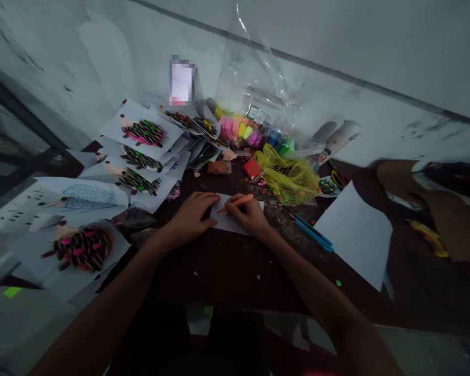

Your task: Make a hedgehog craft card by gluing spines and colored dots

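Works in dim light beside a pale, stained wall (356, 68), at a dark table (219, 277). Has a heap of white sheets (112, 125) at left, overlapping, several bearing hedgehog-like figures made up with striped, seed-like pieces; near the front-left, includes a spiny shape drawn in blue. Has a clear plastic bag (233, 89) at the back, against the wall, with coloured blocks (235, 128) bunched at its base; cannot tell which sit inside. To the far right, shows brown cardboard (458, 222); nearer, a blank white sheet (354, 235). Beyond the right hand, shows a crumpled yellow bag (293, 180).

Lays left hand (194, 215) palm down at the left edge of a small white paper (229, 223), thumb on the paper, fingers spread, grasping nothing. Has that paper flat on the table, between both hands. Rests right hand (254, 213) at the paper's right part, fingers closed round an orange pen (243, 200), slanted, tip low over the paper; cannot tell whether touching.

Right of that hand, shows a blue-handled tool (314, 233). Behind, shows a red packet (253, 169) and a brown packet (218, 167). Smallest: a green scrap (338, 283) toward the front right.
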Motion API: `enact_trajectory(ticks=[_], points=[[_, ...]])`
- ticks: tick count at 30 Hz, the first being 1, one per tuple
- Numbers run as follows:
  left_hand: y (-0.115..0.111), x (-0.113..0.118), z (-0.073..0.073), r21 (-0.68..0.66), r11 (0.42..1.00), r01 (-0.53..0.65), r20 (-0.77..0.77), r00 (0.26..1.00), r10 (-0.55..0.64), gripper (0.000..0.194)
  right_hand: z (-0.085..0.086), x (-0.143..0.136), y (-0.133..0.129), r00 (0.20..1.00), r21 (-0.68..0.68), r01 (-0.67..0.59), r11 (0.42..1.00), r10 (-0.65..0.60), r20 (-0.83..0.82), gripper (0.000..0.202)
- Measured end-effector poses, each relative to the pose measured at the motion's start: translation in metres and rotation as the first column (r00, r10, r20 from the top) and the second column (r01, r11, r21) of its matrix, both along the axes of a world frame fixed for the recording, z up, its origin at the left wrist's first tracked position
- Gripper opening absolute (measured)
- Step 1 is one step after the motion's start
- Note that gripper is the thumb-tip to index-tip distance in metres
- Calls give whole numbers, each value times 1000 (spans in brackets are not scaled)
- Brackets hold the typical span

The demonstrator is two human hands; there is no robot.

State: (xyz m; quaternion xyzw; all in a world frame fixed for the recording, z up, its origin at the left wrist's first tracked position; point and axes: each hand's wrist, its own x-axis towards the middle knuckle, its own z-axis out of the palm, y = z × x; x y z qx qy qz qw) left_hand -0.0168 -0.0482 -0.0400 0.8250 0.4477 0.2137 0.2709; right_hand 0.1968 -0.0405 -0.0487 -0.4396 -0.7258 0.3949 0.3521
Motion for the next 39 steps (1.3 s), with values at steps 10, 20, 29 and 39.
enact_trajectory(ticks=[10, 20, 29, 39], points=[[1, -1, 3, -18, 1000, 6, -9, 1000, -6, 52, 4, 0, -1, 997, -4, -52, 999, 51, -55, 35], [1, -1, 1, -15, 1000, 6, -6, 1000, -6, 53, 4, 3, -1, 998, -9, -51, 999, 51, -41, 32], [1, -2, -1, 10, 1000, 17, -13, 1000, -17, 51, 3, 3, 1, 997, -29, -38, 999, 36, -74, 34], [1, -1, 1, 5, 1000, 13, -15, 1000, -13, 50, 1, 2, 0, 996, -46, -34, 998, 29, -88, 36]])
